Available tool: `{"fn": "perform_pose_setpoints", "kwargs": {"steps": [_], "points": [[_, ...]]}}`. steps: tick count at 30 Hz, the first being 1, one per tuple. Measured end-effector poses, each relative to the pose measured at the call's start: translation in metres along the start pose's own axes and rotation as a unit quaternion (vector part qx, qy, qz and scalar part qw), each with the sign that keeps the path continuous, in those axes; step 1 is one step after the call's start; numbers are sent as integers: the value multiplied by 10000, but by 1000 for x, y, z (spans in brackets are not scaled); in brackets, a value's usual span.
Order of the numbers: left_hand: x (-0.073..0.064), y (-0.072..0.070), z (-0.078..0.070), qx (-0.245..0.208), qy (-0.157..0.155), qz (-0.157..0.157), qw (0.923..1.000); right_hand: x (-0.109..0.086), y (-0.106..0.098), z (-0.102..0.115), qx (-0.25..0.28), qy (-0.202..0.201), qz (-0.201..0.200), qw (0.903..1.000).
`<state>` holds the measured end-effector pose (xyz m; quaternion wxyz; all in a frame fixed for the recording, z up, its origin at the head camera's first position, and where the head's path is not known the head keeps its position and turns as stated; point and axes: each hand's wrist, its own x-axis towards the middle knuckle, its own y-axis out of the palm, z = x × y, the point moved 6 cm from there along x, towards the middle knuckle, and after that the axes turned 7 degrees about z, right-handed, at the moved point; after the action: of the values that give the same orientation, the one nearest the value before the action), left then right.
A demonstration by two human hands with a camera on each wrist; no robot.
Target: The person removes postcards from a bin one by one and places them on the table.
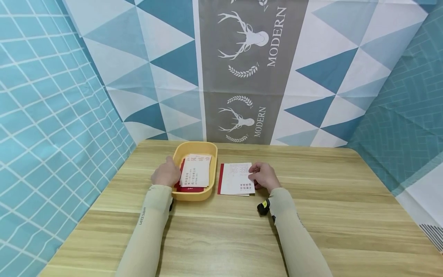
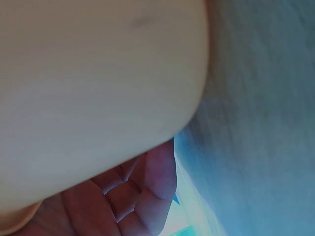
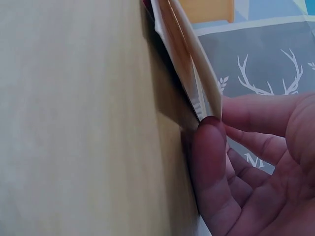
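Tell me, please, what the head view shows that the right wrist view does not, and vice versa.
Only the head view shows the left hand at the yellow tray and the white cards inside it. Only the right wrist view shows, side-on, a gap between layers of the held cards. Both show the right hand pinching those cards, at least part of the tray, the wooden table and the deer-print cloth.

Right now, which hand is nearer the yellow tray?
Left. The left hand holds the yellow tray at its left side; the right hand pinches cards to the tray's right.
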<state>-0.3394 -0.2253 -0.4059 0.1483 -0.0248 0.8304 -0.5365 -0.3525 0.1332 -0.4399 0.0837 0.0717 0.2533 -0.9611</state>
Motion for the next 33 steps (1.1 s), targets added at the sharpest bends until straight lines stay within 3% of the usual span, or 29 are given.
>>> {"fn": "perform_pose_setpoints", "kwargs": {"steps": [12,24,33], "points": [[-3,2,-1,-74,-35,-50,10000,0,5,9,-890,-145,-28,9959],[1,1,-1,-52,-21,-35,10000,-4,12,23,-2092,65,-75,9778],[-2,0,-1,-47,-1,-43,10000,-5,12,26,-2436,42,-107,9698]]}}
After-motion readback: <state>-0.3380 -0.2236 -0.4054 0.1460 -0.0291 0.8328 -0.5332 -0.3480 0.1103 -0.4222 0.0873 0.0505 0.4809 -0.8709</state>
